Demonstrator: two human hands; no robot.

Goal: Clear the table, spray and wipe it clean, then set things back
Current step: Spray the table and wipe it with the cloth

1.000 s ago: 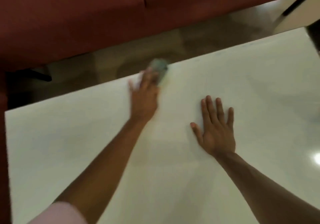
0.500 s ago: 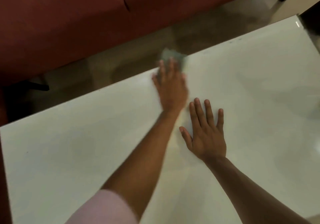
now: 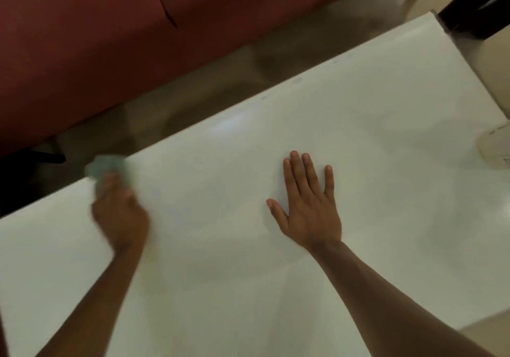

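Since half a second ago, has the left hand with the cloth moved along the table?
Yes. The left hand and cloth slid leftward along the table's far edge, away from the planted right hand.

Plain glossy white across the tabletop [image 3: 248, 246], unpatterned, with a pale bluish sheen near the far edge. Pale grey-green on the cloth [image 3: 106, 165], blurred, no pattern discernible. Deep maroon red on the sofa [image 3: 82, 39], one dark seam between its cushions. Beige-tan on the floor [image 3: 209, 91], darker shadowed patches under the sofa. Near-black on the furniture leg [image 3: 469, 11] at top right. Off-white on the object [image 3: 496, 149] at the right edge.
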